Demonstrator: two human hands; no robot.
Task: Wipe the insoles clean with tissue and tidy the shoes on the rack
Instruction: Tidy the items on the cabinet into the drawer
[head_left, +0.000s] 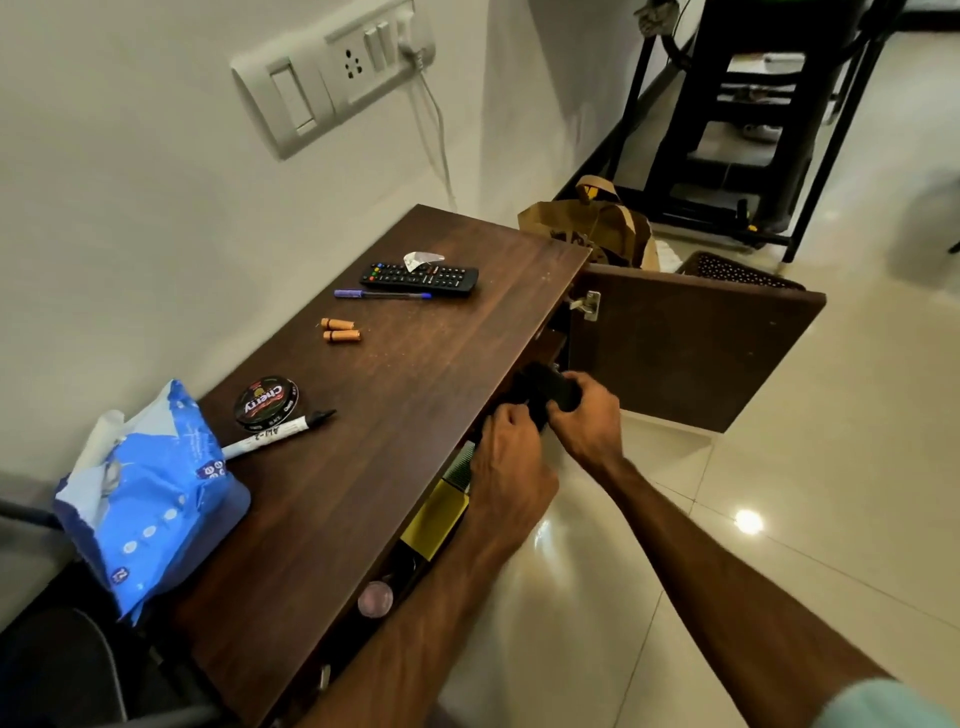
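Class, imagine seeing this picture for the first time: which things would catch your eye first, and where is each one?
First, the left-hand grip and right-hand grip, both holding a black item, probably a shoe, at the front edge of the wooden cabinet, beside its open door. Next, the bright blue tissue pack on the near left end of the cabinet top, with a black remote lying toward the far end.

A switch panel (332, 73) is being carried by the white left wall (130, 218); cream floor tiles (841, 457) are being brightened by a reflected light spot (748, 521); a black frame (753, 130) is being kept far right
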